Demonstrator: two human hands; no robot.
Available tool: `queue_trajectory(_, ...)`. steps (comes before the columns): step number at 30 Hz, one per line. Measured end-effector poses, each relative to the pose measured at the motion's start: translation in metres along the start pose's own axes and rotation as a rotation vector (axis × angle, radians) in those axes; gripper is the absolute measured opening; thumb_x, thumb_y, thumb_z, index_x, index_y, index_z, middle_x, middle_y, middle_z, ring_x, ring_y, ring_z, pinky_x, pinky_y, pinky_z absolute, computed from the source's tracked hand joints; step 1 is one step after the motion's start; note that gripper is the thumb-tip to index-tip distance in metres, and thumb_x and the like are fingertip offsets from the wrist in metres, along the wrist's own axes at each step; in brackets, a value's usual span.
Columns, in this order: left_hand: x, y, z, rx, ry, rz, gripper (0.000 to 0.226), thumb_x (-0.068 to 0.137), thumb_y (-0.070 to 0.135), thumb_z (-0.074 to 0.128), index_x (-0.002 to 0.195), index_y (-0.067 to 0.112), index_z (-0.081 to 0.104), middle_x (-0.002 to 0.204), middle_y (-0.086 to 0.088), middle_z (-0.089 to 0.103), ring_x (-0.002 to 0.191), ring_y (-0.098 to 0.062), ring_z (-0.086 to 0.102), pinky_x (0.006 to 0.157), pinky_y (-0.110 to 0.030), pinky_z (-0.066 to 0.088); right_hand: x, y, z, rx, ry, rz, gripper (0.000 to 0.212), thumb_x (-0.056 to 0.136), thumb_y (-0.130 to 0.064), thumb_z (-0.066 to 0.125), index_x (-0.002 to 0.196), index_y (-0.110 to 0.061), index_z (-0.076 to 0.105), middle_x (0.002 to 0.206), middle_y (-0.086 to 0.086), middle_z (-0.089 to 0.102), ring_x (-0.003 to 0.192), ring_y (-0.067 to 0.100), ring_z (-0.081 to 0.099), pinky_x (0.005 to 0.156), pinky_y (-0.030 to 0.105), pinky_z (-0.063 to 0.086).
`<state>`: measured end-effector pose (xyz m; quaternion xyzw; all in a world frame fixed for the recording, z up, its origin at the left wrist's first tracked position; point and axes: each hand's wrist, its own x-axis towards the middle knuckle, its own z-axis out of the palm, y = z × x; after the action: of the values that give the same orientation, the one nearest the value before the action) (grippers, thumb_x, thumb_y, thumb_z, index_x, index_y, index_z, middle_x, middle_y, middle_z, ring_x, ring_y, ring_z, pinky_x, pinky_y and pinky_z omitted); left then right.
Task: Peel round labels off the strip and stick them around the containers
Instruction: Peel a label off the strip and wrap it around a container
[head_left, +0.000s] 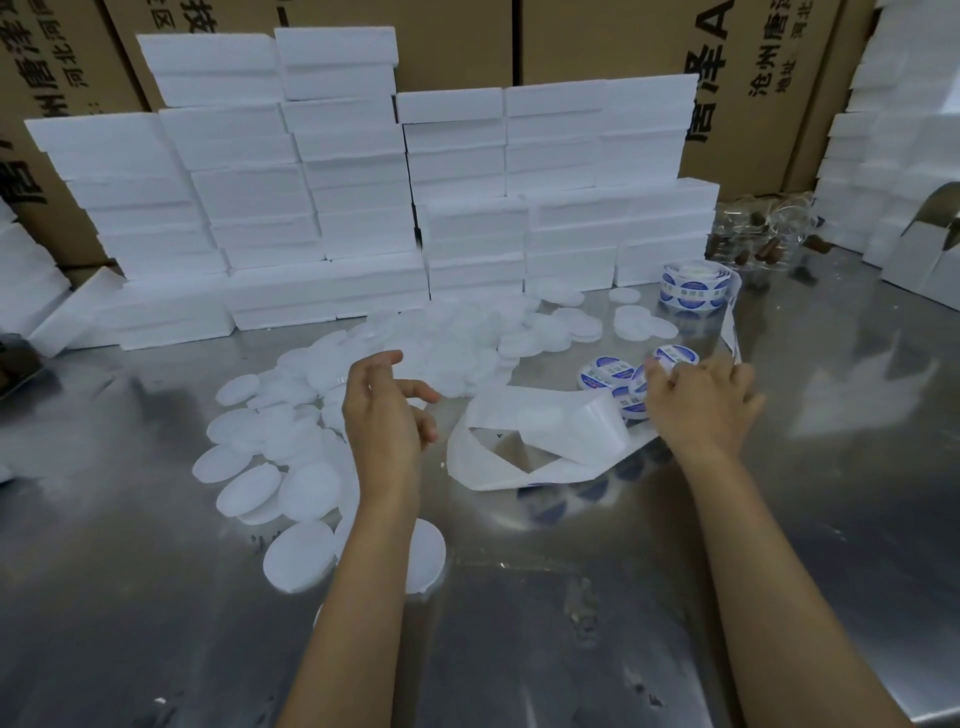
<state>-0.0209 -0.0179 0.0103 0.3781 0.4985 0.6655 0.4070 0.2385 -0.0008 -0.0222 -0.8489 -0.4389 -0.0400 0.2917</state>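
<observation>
Two hands are raised over the steel table: the left hand is kept loose and empty above the unlabelled white containers, while the backing strip is pinched by the right hand beside the labelled containers, probably for peeling.

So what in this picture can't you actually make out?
Head view, the only one:
- What the right hand is doing at the labelled containers: its own back hides the fingertips.
- Print on the blue labels on the roll: too small and blurred.
- Lettering on the cardboard cartons: cut off by the top edge and hidden behind the white foam boxes.
</observation>
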Motion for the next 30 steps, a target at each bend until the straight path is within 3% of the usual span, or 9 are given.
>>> queue_trajectory(6, 0.011, 0.002, -0.012, -0.031, 0.108, -0.044, 0.024, 0.101, 0.021, 0.039, 0.096, 0.029, 0.061, 0.072, -0.003, 0.065, 0.038, -0.01, 0.044, 0.044, -0.021, 0.036, -0.002, 0.002, 0.004, 0.041, 0.124, 0.116, 0.047, 0.087, -0.054, 0.064, 0.094, -0.007, 0.066, 0.127, 0.019, 0.051, 0.124, 0.036, 0.038, 0.099, 0.047, 0.032)
queue_trajectory(10, 0.02, 0.003, -0.024, -0.09, 0.215, -0.057, 0.025, 0.099, 0.025, 0.038, 0.099, 0.022, 0.063, 0.07, -0.003, 0.062, 0.039, -0.009, 0.042, 0.045, -0.022, 0.032, -0.013, -0.018, -0.005, 0.322, 0.344, -0.084, 0.022, 0.089, -0.034, 0.064, 0.085, -0.013, 0.062, 0.113, 0.013, 0.055, 0.115, 0.035, 0.044, 0.094, 0.043, 0.033)
queue_trajectory(13, 0.025, 0.002, -0.03, -0.12, 0.267, -0.087, 0.025, 0.097, 0.023, 0.039, 0.098, 0.02, 0.064, 0.068, -0.002, 0.06, 0.04, -0.009, 0.041, 0.044, -0.021, 0.03, -0.041, -0.049, -0.012, 0.495, 0.406, -0.344, 0.014, 0.089, -0.027, 0.064, 0.083, -0.014, 0.062, 0.104, 0.009, 0.058, 0.108, 0.026, 0.043, 0.088, 0.032, 0.026)
queue_trajectory(15, 0.027, 0.002, -0.032, -0.131, 0.286, -0.113, 0.025, 0.097, 0.021, 0.038, 0.095, 0.02, 0.063, 0.067, -0.002, 0.059, 0.042, -0.009, 0.04, 0.043, -0.021, 0.029, -0.067, -0.07, -0.015, 0.554, 0.313, -0.552, 0.01, 0.088, -0.022, 0.066, 0.082, -0.015, 0.062, 0.097, 0.004, 0.06, 0.098, 0.022, 0.046, 0.086, 0.033, 0.031)
queue_trajectory(19, 0.029, 0.0, -0.035, -0.113, 0.293, -0.13, 0.027, 0.096, 0.018, 0.037, 0.091, 0.022, 0.062, 0.068, -0.002, 0.058, 0.042, -0.009, 0.04, 0.042, -0.019, 0.029, -0.115, -0.092, -0.015, 0.55, -0.246, -0.913, 0.016, 0.088, -0.029, 0.06, 0.075, -0.019, 0.062, 0.077, -0.01, 0.06, 0.08, 0.012, 0.051, 0.076, 0.037, 0.047)
queue_trajectory(21, 0.03, -0.001, -0.035, -0.103, 0.292, -0.135, 0.027, 0.095, 0.017, 0.036, 0.091, 0.022, 0.062, 0.069, -0.003, 0.059, 0.043, -0.01, 0.04, 0.041, -0.019, 0.029, -0.128, -0.096, -0.013, 0.471, -0.411, -1.009, 0.021, 0.087, -0.038, 0.057, 0.076, -0.022, 0.064, 0.076, -0.012, 0.06, 0.08, 0.007, 0.05, 0.074, 0.034, 0.048)
queue_trajectory(24, 0.031, -0.002, -0.036, -0.103, 0.289, -0.137, 0.027, 0.095, 0.017, 0.036, 0.091, 0.021, 0.062, 0.067, -0.002, 0.058, 0.044, -0.012, 0.04, 0.041, -0.019, 0.028, -0.131, -0.097, -0.013, 0.425, -0.41, -1.072, 0.022, 0.086, -0.043, 0.061, 0.082, -0.024, 0.07, 0.088, -0.015, 0.06, 0.092, 0.005, 0.045, 0.085, 0.025, 0.041)
queue_trajectory(27, 0.03, -0.002, -0.036, -0.105, 0.279, -0.14, 0.027, 0.096, 0.017, 0.036, 0.092, 0.021, 0.062, 0.065, -0.002, 0.057, 0.044, -0.012, 0.039, 0.042, -0.02, 0.028, -0.126, -0.093, -0.011, 0.284, -0.417, -1.102, 0.027, 0.083, -0.054, 0.063, 0.091, -0.031, 0.073, 0.116, -0.018, 0.053, 0.115, 0.006, 0.036, 0.097, 0.024, 0.029)
queue_trajectory(30, 0.03, -0.001, -0.036, -0.096, 0.271, -0.149, 0.027, 0.096, 0.015, 0.036, 0.092, 0.02, 0.062, 0.066, -0.003, 0.057, 0.042, -0.012, 0.037, 0.041, -0.02, 0.027, -0.127, -0.09, -0.007, 0.218, -0.518, -1.107, 0.026, 0.083, -0.057, 0.063, 0.088, -0.033, 0.073, 0.137, -0.02, 0.042, 0.131, 0.004, 0.02, 0.105, 0.025, 0.017)
